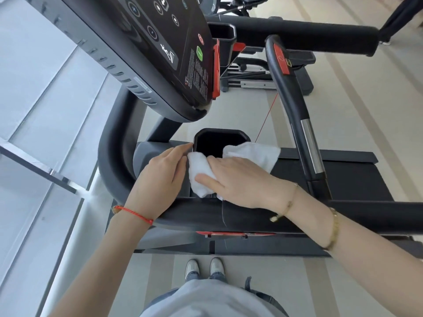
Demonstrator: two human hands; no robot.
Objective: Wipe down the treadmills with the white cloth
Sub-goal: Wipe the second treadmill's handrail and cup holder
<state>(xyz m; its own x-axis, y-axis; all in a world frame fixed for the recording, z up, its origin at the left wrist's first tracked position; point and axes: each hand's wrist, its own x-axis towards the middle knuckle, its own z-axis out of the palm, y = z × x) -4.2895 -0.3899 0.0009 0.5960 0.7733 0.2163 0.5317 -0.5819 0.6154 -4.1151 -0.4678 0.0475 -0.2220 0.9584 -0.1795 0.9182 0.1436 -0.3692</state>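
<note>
A black treadmill [119, 170] stands in front of me, its console [164, 49] tilted at the upper left. The white cloth [251, 156] lies over the rim of a black cup holder [212, 143] on the treadmill's side tray. My right hand [240, 181] lies flat on the cloth, pressing it down. Just left of the cloth, my left hand [160, 179] rests on the tray with its fingertips touching the cup holder's edge and the cloth's near fold.
A black handlebar with a red stop button [281, 58] and a steel grip [311, 147] runs along the right. A thin red safety cord [265, 120] hangs down. A second machine [297, 33] stands behind. My shoes [203, 268] are on the floor below; a window [34, 110] is at left.
</note>
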